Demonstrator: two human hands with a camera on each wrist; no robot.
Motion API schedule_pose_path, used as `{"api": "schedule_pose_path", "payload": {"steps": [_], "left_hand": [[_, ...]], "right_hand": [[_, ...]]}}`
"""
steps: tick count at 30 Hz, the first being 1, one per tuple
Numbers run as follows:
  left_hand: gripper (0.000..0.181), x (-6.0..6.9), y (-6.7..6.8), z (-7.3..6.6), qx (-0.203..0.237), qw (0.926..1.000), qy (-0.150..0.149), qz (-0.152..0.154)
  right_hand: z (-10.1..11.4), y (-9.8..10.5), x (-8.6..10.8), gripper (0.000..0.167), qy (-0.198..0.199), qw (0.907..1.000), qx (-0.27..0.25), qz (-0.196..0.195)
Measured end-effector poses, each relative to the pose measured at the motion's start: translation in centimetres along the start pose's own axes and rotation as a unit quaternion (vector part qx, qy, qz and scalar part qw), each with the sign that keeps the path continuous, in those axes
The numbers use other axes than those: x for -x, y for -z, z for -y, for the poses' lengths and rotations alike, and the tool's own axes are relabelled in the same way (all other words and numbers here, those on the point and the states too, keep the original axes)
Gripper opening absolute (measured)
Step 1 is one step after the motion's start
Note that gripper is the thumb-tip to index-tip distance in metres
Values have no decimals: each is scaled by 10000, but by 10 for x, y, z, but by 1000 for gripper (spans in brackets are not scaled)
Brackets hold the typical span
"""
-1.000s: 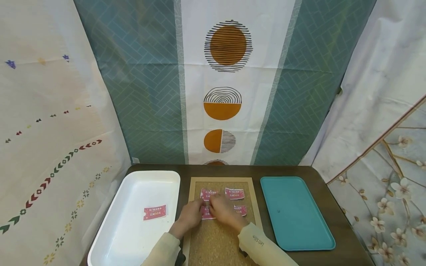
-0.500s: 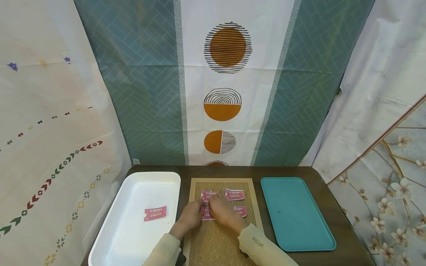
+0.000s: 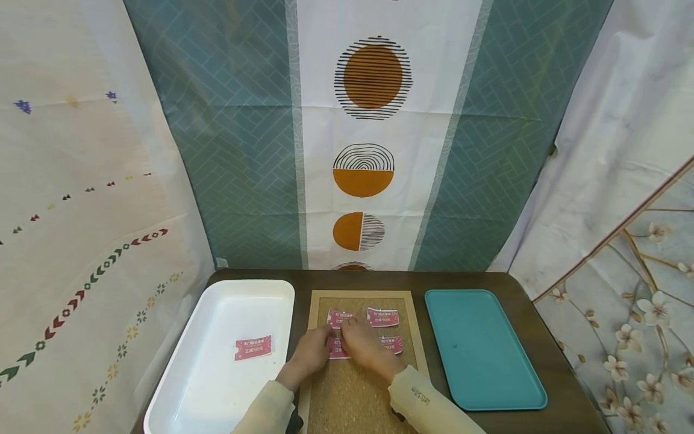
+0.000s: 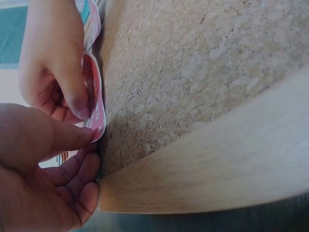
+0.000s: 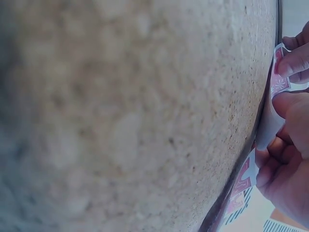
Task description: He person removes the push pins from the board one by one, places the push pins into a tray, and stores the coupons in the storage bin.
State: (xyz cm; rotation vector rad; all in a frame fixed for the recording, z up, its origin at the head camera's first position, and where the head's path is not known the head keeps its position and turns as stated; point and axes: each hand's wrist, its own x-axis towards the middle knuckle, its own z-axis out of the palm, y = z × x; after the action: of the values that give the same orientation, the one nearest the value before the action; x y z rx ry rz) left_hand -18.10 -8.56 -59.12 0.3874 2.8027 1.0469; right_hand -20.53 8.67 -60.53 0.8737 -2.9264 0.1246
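Both hands work at a pink-and-white paper coupon (image 3: 337, 348), the lower left of several coupons on a cork board (image 3: 352, 398). My left hand (image 3: 311, 352) pinches its left end; in the left wrist view, that thumb lies on the coupon (image 4: 98, 108), the other fingers curled near the wooden frame (image 4: 203, 174). My right hand (image 3: 362, 345) holds the same coupon with thumb and curled fingers, as the right wrist view shows; there the coupon's edge (image 5: 270, 128) stands off the cork. Whether a pin is under the right fingers is hidden.
Upper left (image 3: 338, 314), upper right (image 3: 382, 317) and lower right (image 3: 393, 344) coupons lie on the board. To the left, a white tray (image 3: 217, 386) holds one loose coupon (image 3: 253, 348). A teal tray (image 3: 482, 349) stands right, on the dark table (image 3: 390, 278).
Both hands stay almost in place on the lower left coupon. The head view has shifted very slightly; the trays and coupons are unmoved.
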Motion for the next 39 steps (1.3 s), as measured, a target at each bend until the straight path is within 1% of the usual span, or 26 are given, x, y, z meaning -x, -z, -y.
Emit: {"api": "schedule_pose_path", "payload": {"steps": [6, 8, 13, 20, 24, 26, 32, 39], "left_hand": [[17, 1, 0, 1, 39, 10000, -1, -6], [17, 1, 0, 1, 68, 10000, 14, 3], [17, 0, 0, 1, 97, 9999, 22, 29], [16, 0, -1, 1, 47, 10000, 13, -26], [16, 0, -1, 1, -14, 10000, 17, -56], [16, 1, -2, 1, 15, 10000, 27, -55], [17, 1, -3, 2, 46, 10000, 14, -73], [16, 0, -2, 2, 78, 9999, 3, -82]], "right_hand": [[-2, -1, 0, 15, 90, 9997, 5, -206], [-3, -2, 0, 14, 80, 9997, -80, -236], [-5, -4, 1, 13, -192, 9976, -634, -183], [-6, -5, 1, 8, -397, 9938, -984, -323], [-6, -5, 2, 7, -492, 9899, -1257, -425], [-7, -6, 2, 8, -581, 9875, -1408, -410], [-4, -2, 3, 9, -897, 9802, -1761, -160], [-2, 1, 2, 17, -909, 9800, -1762, -177]]}}
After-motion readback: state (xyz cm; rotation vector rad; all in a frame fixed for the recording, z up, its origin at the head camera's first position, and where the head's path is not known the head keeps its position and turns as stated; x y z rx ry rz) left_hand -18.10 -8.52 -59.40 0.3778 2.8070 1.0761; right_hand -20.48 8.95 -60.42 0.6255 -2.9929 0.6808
